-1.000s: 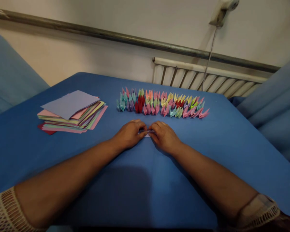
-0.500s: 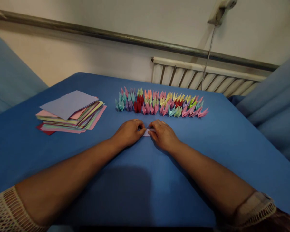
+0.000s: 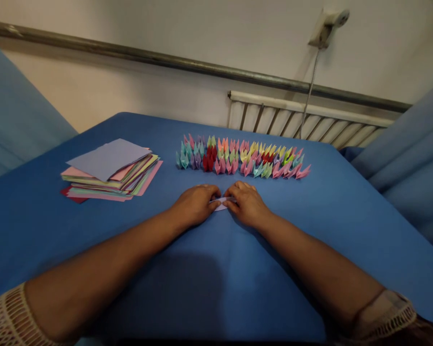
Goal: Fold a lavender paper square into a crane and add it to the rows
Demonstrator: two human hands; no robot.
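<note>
Between my two hands is a small folded piece of pale lilac paper point(image 3: 222, 205), low over the blue table cover. My left hand point(image 3: 198, 204) pinches its left end, with the fingers curled. The right end is pinched by my right hand point(image 3: 248, 204), thumb and forefinger pressed on it. Much of the paper is hidden behind the fingers. Just beyond my hands stand rows of folded paper cranes point(image 3: 241, 158) in pink, red, yellow, green, teal and purple.
To the left lies a stack of coloured paper sheets point(image 3: 110, 170), a lilac one on top. The blue-covered table point(image 3: 274, 278) reaches back towards a wall with a radiator point(image 3: 292, 117) and a metal pipe point(image 3: 159, 60). Blue curtains point(image 3: 414, 163) hang at both sides.
The view has tilted slightly, so the scene sits a little lower. My fingers have shifted on the lilac paper, and more of it shows between them.
</note>
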